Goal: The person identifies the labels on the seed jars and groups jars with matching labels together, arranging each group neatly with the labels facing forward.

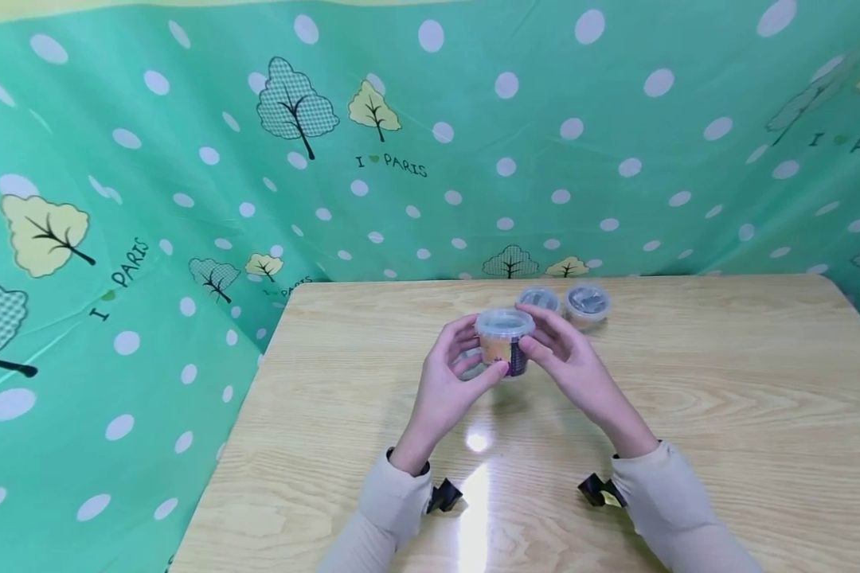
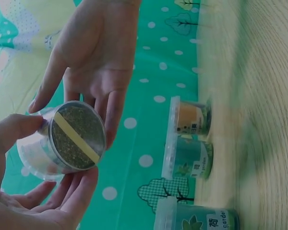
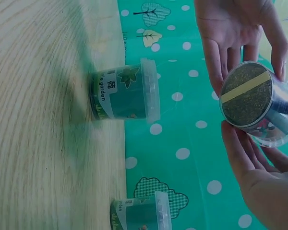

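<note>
Both hands hold a small clear plastic tub (image 1: 503,342) with a translucent lid and an orange and purple label, raised over the table. On its left side, my left hand (image 1: 453,380) grips it between thumb and fingers. My right hand (image 1: 573,366) grips the other side, its thumb on the label and its fingers reaching behind. From below, the tub's base (image 2: 77,139) shows dark brown, soil-like grains crossed by a pale yellow strip. The right wrist view shows the same tub (image 3: 247,96) tilted, with fingers of both hands around it.
Lidded tubs stand at the back of the wooden table (image 1: 315,446): one tub (image 1: 586,306) right of another tub (image 1: 540,298). A green-labelled tub (image 3: 122,91) stands nearer, with a green-labelled tub (image 2: 188,157) and an orange-labelled tub (image 2: 191,119) beyond. A green dotted cloth (image 1: 430,199) hangs behind.
</note>
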A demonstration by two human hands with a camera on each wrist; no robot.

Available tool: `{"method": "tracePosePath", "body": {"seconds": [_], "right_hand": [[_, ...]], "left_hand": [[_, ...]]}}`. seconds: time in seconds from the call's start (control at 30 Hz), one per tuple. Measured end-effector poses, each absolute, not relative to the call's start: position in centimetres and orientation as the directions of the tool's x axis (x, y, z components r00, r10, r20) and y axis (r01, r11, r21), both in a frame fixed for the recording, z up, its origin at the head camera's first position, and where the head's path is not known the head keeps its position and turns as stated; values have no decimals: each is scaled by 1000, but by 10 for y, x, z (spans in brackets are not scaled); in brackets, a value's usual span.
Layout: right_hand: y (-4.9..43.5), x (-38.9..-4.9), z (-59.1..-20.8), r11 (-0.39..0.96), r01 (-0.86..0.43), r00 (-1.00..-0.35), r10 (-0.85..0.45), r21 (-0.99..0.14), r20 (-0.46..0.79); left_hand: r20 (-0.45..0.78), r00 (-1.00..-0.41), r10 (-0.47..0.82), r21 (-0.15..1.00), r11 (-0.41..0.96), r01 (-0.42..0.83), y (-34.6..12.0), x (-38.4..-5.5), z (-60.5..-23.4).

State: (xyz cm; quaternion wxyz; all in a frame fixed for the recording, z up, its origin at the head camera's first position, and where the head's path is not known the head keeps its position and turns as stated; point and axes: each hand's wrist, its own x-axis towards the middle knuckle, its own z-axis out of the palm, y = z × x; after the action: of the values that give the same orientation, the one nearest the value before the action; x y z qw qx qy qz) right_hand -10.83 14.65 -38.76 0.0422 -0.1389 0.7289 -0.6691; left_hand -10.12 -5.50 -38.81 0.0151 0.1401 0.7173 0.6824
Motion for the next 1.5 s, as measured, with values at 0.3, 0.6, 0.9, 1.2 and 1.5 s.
{"method": "tracePosePath", "body": {"seconds": [0.3,0.6,0.9,1.2,1.5], "right_hand": [[140,-107,-392,30,-177,-964,-209,-984,167],[139,-107,-391,36,-195,-962,-200,-980,184],[143,-109,-390,48,-162,-962,-229,-986,147],[142,-108,-389,65,-179,-967,-194,-982,163],[138,-107,-390,30,-203,-968,-154,-979,197]], "left_hand": [[171,-950,260,981,45,189,-59,-100,-390],[167,-955,244,976,96,195,-57,-100,-389],[165,-953,254,979,78,190,-57,-101,-389],[163,-950,268,979,75,189,-56,-101,-389],[232,-944,234,946,173,275,-53,-94,-386]]}}
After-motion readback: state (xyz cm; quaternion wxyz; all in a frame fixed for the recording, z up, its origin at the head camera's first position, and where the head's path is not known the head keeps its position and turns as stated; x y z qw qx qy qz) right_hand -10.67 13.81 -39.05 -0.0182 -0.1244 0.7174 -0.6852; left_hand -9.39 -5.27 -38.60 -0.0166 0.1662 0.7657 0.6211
